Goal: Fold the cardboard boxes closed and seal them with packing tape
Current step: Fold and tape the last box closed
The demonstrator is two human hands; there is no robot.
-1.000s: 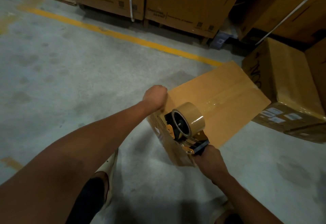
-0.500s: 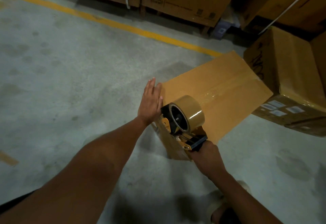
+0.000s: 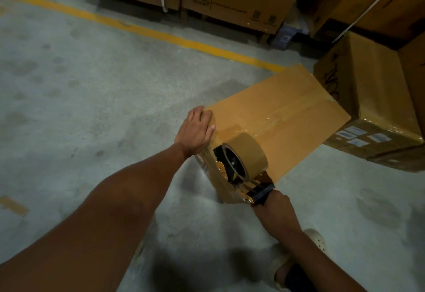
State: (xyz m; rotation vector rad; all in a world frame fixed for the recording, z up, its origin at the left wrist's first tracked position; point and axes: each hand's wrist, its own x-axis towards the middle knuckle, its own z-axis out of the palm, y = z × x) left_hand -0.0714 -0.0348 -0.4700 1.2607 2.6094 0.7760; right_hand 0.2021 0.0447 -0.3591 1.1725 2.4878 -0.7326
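Ahead of the right grip (image 3: 274, 206) clasping the orange-and-black tape dispenser (image 3: 243, 160), the left grip (image 3: 196, 131), flat before, now cups a corner of the taped brown cardboard box (image 3: 287, 117), likely bracing for the cut.

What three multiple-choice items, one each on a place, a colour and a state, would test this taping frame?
1. Where is the left hand? A) in the air B) in a pocket C) on the near corner of the cardboard box.
2. What colour is the painted floor line? A) yellow B) white C) red.
3. What state is the box's top seam in? A) flaps standing open B) closed, with a tape strip along it C) closed, bare.
Answers: 1 C, its fingers hold that corner; 2 A, the stripe is plainly yellow; 3 B, glossy tape covers the closed seam.
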